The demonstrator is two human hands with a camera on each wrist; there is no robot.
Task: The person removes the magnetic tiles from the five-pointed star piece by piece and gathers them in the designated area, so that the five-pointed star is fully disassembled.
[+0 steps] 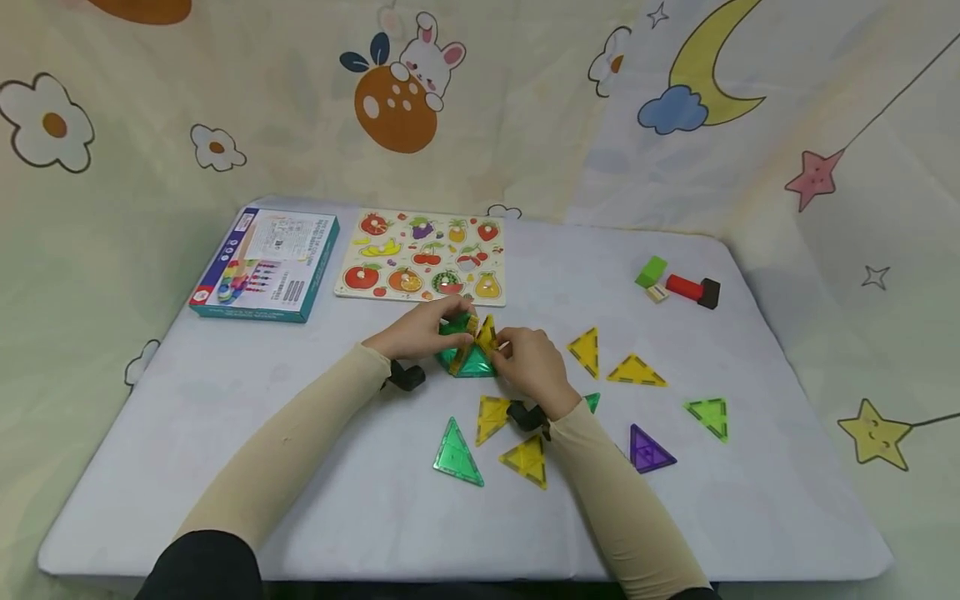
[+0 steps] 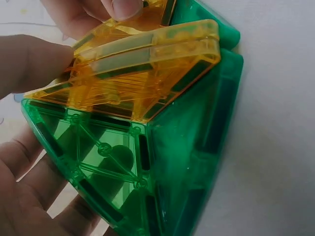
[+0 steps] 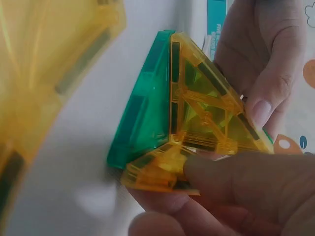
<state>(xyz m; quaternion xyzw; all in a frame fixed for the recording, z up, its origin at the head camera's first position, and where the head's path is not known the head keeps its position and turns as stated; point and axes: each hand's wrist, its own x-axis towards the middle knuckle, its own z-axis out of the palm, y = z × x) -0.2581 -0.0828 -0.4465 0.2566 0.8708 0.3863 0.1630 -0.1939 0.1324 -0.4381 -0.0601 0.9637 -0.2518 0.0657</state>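
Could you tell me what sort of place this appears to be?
Probably a children's play corner: a table against a cartoon backdrop, with a fruit puzzle board and magnetic triangle tiles.

Tile assembly (image 1: 468, 346): on the desk (image 1: 225, 467), between left hand (image 1: 416, 333) and right hand (image 1: 528, 362), touching both. Loose tiles (image 1: 585, 417): flat on the desk, right of and nearer than the right hand. Puzzle board (image 1: 422, 258): just behind the hands. Box (image 1: 264, 265): behind-left of the left hand. Blocks (image 1: 678, 283): behind-right, well apart from the right hand.
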